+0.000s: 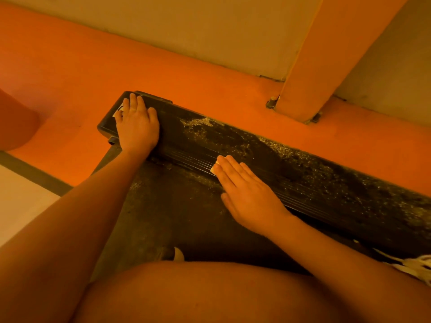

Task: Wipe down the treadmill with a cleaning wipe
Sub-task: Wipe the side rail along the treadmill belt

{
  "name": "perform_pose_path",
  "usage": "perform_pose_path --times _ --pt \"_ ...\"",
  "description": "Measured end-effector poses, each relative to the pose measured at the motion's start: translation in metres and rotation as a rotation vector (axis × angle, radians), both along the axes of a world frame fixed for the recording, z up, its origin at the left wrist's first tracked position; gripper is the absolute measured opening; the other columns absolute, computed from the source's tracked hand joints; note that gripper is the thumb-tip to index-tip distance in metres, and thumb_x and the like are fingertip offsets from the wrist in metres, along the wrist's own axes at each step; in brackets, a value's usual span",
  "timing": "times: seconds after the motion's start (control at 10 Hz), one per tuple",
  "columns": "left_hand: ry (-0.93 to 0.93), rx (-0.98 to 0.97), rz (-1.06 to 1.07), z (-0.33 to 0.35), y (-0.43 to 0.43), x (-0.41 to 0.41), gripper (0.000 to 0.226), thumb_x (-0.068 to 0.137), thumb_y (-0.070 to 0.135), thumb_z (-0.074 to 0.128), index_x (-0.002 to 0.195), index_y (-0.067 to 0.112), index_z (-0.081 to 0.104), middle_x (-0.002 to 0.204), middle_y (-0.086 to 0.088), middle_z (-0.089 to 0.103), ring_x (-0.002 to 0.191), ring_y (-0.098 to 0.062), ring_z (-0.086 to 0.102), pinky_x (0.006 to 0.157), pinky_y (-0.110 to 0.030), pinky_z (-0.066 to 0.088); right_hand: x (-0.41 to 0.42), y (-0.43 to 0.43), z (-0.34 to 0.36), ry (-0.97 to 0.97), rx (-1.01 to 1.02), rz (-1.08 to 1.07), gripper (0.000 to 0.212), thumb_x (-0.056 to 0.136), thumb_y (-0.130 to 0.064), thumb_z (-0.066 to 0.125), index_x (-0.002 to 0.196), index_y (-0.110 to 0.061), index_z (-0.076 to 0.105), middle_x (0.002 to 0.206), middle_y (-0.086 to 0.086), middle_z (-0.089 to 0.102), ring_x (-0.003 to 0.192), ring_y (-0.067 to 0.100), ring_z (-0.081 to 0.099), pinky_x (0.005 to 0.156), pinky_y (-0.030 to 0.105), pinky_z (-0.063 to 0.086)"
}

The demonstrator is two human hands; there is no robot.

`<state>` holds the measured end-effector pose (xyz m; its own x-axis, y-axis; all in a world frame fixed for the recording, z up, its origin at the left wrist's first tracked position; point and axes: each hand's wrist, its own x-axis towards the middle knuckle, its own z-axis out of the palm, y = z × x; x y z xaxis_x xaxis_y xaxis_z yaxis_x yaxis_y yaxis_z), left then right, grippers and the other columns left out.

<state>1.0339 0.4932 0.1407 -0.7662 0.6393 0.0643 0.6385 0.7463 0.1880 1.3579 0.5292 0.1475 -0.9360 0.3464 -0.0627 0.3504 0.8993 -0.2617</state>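
Fingers straight, the right hand [247,194] presses a wipe [213,168] onto the dusty treadmill rail [326,190]; left of it, the left hand [137,127] lies flat on the rail's end.

- Floor [163,54]: plain orange.
- Treadmill side rail [326,183]: black, with fine lengthwise grooves and pale speckles scattered over it.
- Treadmill belt [175,217]: dark grey, finely dotted texture.
- Wipe [213,169]: whitish.
- Post [326,54]: orange.
- Wall [186,26]: tan.
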Motion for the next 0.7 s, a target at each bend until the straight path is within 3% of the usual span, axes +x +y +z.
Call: perform_pose_path --times 0.2,0.3,0.5,0.6,0.7 --pt "-0.002 0.006 0.004 0.002 -0.001 0.001 0.060 0.107 0.038 0.022 0.157 0.003 0.023 0.165 -0.016 0.018 0.153 -0.033 0.013 0.124 -0.053 0.012 -0.052 -0.001 0.009 -0.009 -0.060 0.017 0.062 0.110 -0.019 0.031 0.160 -0.013 -0.005 0.167 0.006 -0.014 0.154 0.021 -0.015 0.125 0.037 -0.008" --pt "-0.015 0.019 0.004 0.001 -0.001 0.001 0.060 0.107 0.038 0.022 0.157 0.004 0.024 0.165 -0.015 0.018 0.154 -0.032 0.013 0.124 -0.052 0.011 -0.046 0.003 0.001 0.028 -0.031 0.034 0.069 0.106 -0.008 0.039 0.161 -0.015 -0.002 0.168 0.006 -0.010 0.153 0.018 -0.014 0.121 0.034 -0.012" --pt "-0.013 0.025 0.002 0.003 -0.002 0.001 0.061 0.107 0.038 0.021 0.157 0.004 0.024 0.165 -0.015 0.018 0.153 -0.032 0.013 0.124 -0.052 0.011 0.020 0.018 -0.004 0.101 0.085 0.030 0.069 0.097 -0.008 0.062 0.157 -0.010 0.029 0.164 0.011 0.026 0.152 0.025 0.021 0.121 0.041 0.014" --pt "-0.017 0.025 -0.002 0.003 -0.002 0.002 0.061 0.107 0.038 0.021 0.157 0.004 0.024 0.165 -0.015 0.018 0.153 -0.032 0.013 0.124 -0.052 0.011 0.003 0.015 -0.002 0.103 0.092 0.024 0.066 0.100 -0.009 0.056 0.158 -0.008 0.025 0.165 0.013 0.022 0.153 0.027 0.017 0.122 0.041 0.009" --pt "-0.017 0.019 -0.001 0.004 -0.003 0.001 0.061 0.107 0.039 0.021 0.157 0.004 0.024 0.166 -0.015 0.018 0.153 -0.032 0.013 0.124 -0.052 0.011 -0.032 0.011 0.005 0.050 0.043 0.051 0.067 0.105 -0.008 0.042 0.161 -0.011 0.004 0.169 0.010 -0.003 0.155 0.023 -0.005 0.121 0.035 -0.009"
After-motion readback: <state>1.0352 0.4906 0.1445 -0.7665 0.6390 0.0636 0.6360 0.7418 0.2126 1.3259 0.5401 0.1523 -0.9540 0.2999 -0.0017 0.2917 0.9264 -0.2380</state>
